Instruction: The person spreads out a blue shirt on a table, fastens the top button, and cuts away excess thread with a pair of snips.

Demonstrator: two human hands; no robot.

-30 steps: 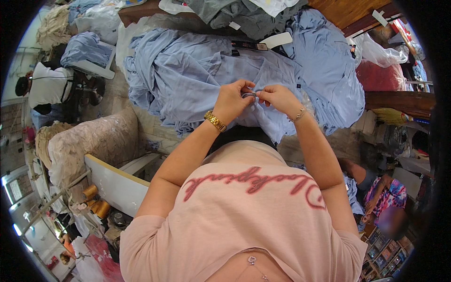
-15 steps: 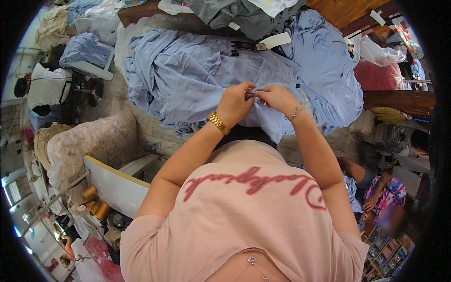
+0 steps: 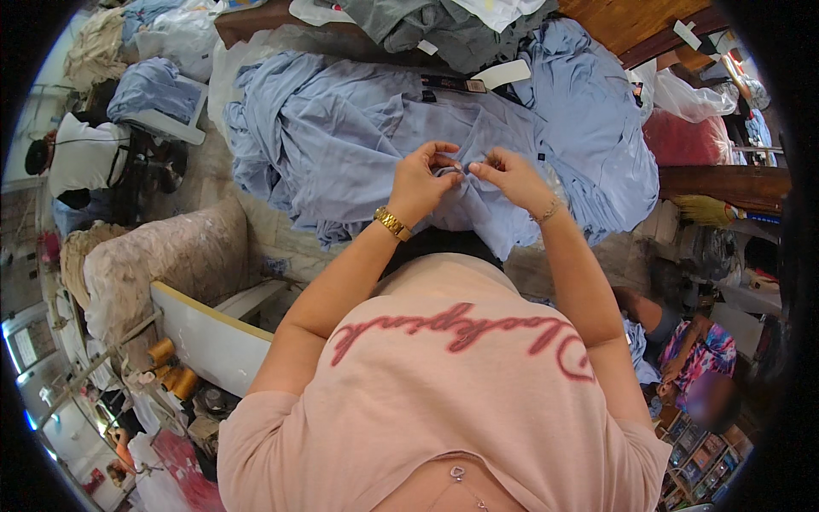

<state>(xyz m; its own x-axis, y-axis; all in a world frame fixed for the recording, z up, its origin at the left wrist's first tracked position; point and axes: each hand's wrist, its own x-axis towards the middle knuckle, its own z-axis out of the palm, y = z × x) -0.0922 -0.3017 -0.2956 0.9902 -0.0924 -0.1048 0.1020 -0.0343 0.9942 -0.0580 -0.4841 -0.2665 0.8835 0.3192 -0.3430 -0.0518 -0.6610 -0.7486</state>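
Note:
A light blue garment (image 3: 426, 119) lies spread over a heap of the same cloth before me. My left hand (image 3: 420, 183), with a gold watch on its wrist, has thumb and fingers closed on a small raised fold of that garment. Right beside it, my right hand (image 3: 514, 183), wearing a thin bracelet, has thumb and fingers curled in; whatever lies between them is too small to make out. The thumbs of both hands nearly meet. A dark label tag (image 3: 454, 83) and a white card (image 3: 502, 75) rest on the cloth beyond my hands.
More blue cloth (image 3: 580, 128) bunches at the right, with grey garments (image 3: 452, 34) at the far side. A padded couch-like bundle (image 3: 171, 256) and a white curved panel (image 3: 205, 333) stand left. Thread cones (image 3: 175, 380) are lower left. Other people sit at both sides.
The hands have drawn slightly apart at the fingertips. My left fingers have opened out a little above the thumb, and the right hand has shifted slightly to the right.

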